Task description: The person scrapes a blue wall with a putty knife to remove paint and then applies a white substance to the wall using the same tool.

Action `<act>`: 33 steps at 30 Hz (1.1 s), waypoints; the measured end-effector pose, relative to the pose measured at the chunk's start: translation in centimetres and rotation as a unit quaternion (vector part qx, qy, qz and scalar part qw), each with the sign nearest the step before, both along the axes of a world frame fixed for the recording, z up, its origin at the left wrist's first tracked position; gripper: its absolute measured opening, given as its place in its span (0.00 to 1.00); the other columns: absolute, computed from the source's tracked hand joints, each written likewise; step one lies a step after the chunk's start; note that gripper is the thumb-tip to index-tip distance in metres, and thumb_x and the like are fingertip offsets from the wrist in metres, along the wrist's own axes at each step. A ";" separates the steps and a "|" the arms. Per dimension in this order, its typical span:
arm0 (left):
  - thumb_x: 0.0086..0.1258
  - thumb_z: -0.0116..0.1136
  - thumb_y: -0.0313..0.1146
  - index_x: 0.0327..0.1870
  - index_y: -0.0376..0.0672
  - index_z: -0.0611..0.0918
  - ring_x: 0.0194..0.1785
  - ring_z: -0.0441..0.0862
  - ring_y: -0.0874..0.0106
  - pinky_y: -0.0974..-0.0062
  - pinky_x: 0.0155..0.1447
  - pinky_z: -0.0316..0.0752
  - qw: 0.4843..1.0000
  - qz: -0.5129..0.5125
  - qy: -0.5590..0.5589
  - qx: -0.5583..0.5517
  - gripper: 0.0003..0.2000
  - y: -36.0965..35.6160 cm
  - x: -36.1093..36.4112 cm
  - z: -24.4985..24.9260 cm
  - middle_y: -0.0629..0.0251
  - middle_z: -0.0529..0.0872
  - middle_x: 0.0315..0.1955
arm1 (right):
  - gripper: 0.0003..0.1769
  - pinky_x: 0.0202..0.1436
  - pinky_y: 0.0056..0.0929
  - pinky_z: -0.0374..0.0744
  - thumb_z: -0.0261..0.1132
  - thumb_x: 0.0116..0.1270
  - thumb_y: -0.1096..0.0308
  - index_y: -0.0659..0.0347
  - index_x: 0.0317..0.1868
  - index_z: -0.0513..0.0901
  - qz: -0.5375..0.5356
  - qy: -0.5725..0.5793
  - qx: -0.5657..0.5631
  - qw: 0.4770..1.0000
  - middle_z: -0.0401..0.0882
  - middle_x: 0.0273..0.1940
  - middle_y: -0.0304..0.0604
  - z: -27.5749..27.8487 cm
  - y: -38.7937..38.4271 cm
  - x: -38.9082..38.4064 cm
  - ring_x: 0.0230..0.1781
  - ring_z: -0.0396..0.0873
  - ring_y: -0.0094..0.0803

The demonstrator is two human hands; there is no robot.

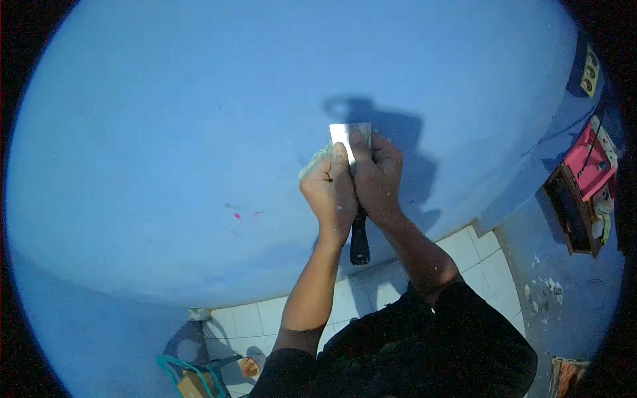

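Observation:
Both of my hands are together in front of a blue wall (199,132). They grip a putty knife with a pale, bright metal blade (340,132) at the top and a black handle (359,242) that sticks out below. My left hand (330,182) closes on it from the left, thumb on the blade. From the right, my right hand (378,176) is closed on it, its thumb also on the blade. A rough, greenish-white speckled edge (315,161) shows beside my left hand; what it belongs to is hidden.
A wooden shelf (574,212) with a pink item (589,162) hangs at the right, below a socket strip (590,71). White floor tiles (272,315) lie below. At the lower left are a teal-framed object (174,365) and a small orange-brown container (249,367).

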State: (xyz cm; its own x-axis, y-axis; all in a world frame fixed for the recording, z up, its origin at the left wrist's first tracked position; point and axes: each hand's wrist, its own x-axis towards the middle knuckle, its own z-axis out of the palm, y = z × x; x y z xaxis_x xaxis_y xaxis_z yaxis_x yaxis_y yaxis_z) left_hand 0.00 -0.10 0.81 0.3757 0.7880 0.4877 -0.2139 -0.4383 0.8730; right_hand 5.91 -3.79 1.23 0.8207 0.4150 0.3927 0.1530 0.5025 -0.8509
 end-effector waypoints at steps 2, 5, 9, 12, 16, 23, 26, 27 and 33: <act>0.66 0.52 0.39 0.16 0.39 0.74 0.19 0.61 0.85 0.83 0.22 0.57 0.998 0.053 0.019 0.005 0.18 -0.2 0.2 -1.5 0.77 0.69 0.13 | 0.15 0.20 0.26 0.63 0.55 0.63 0.64 0.65 0.23 0.74 -0.057 -0.060 0.006 0.997 0.70 0.15 0.38 -1.0 -0.1 -0.2 0.17 0.65 0.19; 0.66 0.52 0.37 0.17 0.38 0.75 0.20 0.62 0.85 0.82 0.22 0.57 0.999 0.033 -0.024 0.032 0.17 0.4 0.6 -0.4 0.76 0.70 0.14 | 0.15 0.19 0.26 0.63 0.55 0.64 0.65 0.65 0.22 0.74 -0.058 -0.072 -0.033 0.995 0.70 0.15 0.37 0.7 -0.4 0.2 0.18 0.64 0.18; 0.66 0.52 0.36 0.17 0.37 0.75 0.20 0.62 0.85 0.82 0.22 0.57 1.000 0.006 -0.012 -0.020 0.17 -0.5 0.2 0.7 0.76 0.70 0.14 | 0.15 0.20 0.25 0.62 0.55 0.64 0.65 0.64 0.22 0.73 -0.010 -0.028 -0.010 1.000 0.68 0.15 0.35 0.6 -0.3 0.0 0.18 0.63 0.18; 0.66 0.51 0.35 0.16 0.35 0.73 0.20 0.62 0.84 0.82 0.22 0.57 0.999 0.032 0.005 -0.013 0.18 -0.9 0.0 -0.2 0.77 0.68 0.13 | 0.16 0.20 0.26 0.62 0.55 0.64 0.63 0.64 0.21 0.73 -0.037 -0.022 0.020 0.999 0.68 0.15 0.35 -0.4 0.1 0.0 0.18 0.63 0.18; 0.66 0.50 0.35 0.16 0.33 0.71 0.20 0.60 0.85 0.79 0.21 0.57 0.998 -0.023 -0.005 -0.051 0.18 -0.4 0.3 1.7 0.74 0.65 0.11 | 0.17 0.20 0.28 0.63 0.55 0.64 0.62 0.65 0.22 0.74 -0.048 -0.070 -0.047 0.995 0.70 0.15 0.39 1.3 -0.3 0.4 0.17 0.65 0.22; 0.67 0.49 0.33 0.15 0.38 0.71 0.19 0.60 0.84 0.81 0.21 0.55 0.998 0.040 0.010 0.053 0.18 -0.5 0.3 0.8 0.77 0.66 0.12 | 0.15 0.22 0.30 0.64 0.55 0.63 0.64 0.66 0.23 0.75 -0.029 -0.049 -0.078 0.995 0.70 0.15 0.42 0.6 -0.7 0.5 0.16 0.65 0.24; 0.67 0.49 0.34 0.15 0.38 0.71 0.19 0.59 0.85 0.81 0.21 0.54 1.000 -0.002 0.001 0.016 0.18 -0.7 -0.1 0.2 0.77 0.66 0.12 | 0.15 0.22 0.29 0.64 0.55 0.63 0.64 0.67 0.24 0.75 -0.042 -0.040 -0.041 0.997 0.70 0.15 0.42 -0.9 -0.3 0.1 0.17 0.66 0.23; 0.68 0.49 0.34 0.14 0.39 0.71 0.19 0.59 0.85 0.81 0.20 0.54 1.000 0.012 -0.004 0.013 0.18 -0.7 0.1 -0.2 0.78 0.66 0.12 | 0.15 0.22 0.29 0.64 0.55 0.63 0.64 0.67 0.24 0.75 -0.042 -0.041 -0.037 0.998 0.70 0.15 0.42 -0.6 -0.3 0.2 0.17 0.66 0.23; 0.67 0.48 0.34 0.14 0.33 0.68 0.18 0.57 0.83 0.77 0.19 0.55 0.999 0.029 0.018 0.000 0.20 -0.8 0.1 0.3 0.74 0.63 0.10 | 0.16 0.22 0.28 0.64 0.55 0.63 0.63 0.66 0.23 0.75 -0.009 -0.024 0.007 1.000 0.70 0.15 0.40 -0.7 -0.1 0.3 0.17 0.65 0.21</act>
State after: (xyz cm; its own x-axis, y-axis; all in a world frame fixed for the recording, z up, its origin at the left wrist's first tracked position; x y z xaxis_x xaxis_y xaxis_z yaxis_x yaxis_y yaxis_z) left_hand 0.14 -0.87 1.07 0.3459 0.8089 0.4754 -0.1562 -0.4500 0.8793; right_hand 6.26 -3.85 0.57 0.8079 0.3951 0.4373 0.2023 0.5110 -0.8354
